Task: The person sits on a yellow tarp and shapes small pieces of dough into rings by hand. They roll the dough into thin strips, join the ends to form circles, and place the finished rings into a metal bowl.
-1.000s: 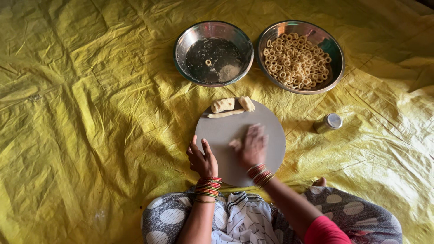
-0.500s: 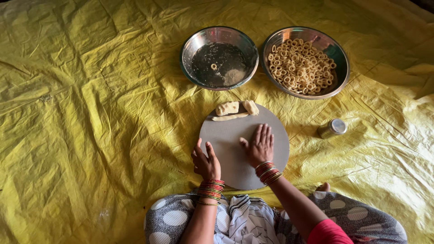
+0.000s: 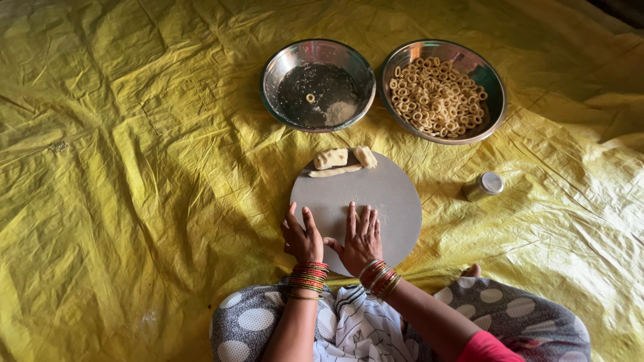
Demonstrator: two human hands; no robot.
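Both hands (image 3: 332, 238) flat, open on board (image 3: 396, 194); L bowl (image 3: 317, 84) near-empty, R bowl (image 3: 495, 84) w/ dough rings (image 3: 436, 97).

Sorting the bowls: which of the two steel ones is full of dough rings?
The right-hand bowl, heaped with rings; the left bowl holds just one.

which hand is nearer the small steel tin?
Right. The right hand lies flat on the round board, nearer the tin; the left hand is at the board's far edge.
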